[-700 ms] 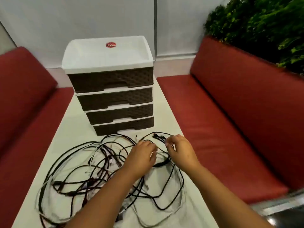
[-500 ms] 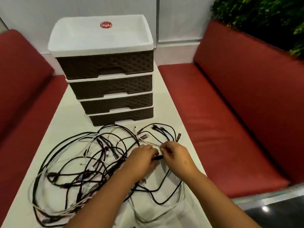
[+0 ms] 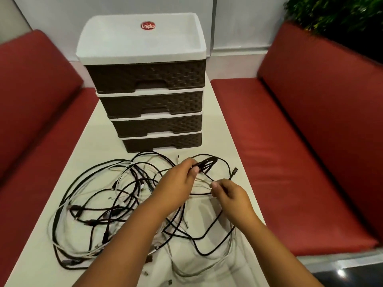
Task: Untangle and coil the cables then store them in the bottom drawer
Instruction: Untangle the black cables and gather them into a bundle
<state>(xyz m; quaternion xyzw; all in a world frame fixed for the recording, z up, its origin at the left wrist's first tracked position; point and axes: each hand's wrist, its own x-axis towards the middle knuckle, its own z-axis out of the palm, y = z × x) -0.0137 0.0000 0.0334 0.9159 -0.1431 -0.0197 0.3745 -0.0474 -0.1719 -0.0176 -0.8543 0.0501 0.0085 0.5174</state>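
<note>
— What is seen on the white table?

— A tangle of black and white cables is spread over the near half of it, with loops trailing toward the near edge. Behind the tangle a four-drawer unit is stood, brown woven-look fronts under a white top (a red oval sticker is fixed on the lid).

— And the bottom drawer?

— It is seen pushed in, like the three above it. The farthest cable loops lie just in front of it.

— How are the hands placed?

— Both are held over the right part of the tangle, near each other but apart. A doubled black cable is pinched by the left hand, fingers curled round it, and its strands are lifted off the table. Thin pale strands are pinched by the right hand between thumb and fingertips; these strands are stretched across to the left hand.

— Is anything coiled?

— Nothing tidy can be made out; the cables are crossed over one another throughout. A black plug end is seen just beyond the right hand.

— What surrounds the table?

— Red cushioned benches are set on both sides, and green foliage is seen at the upper right.
</note>
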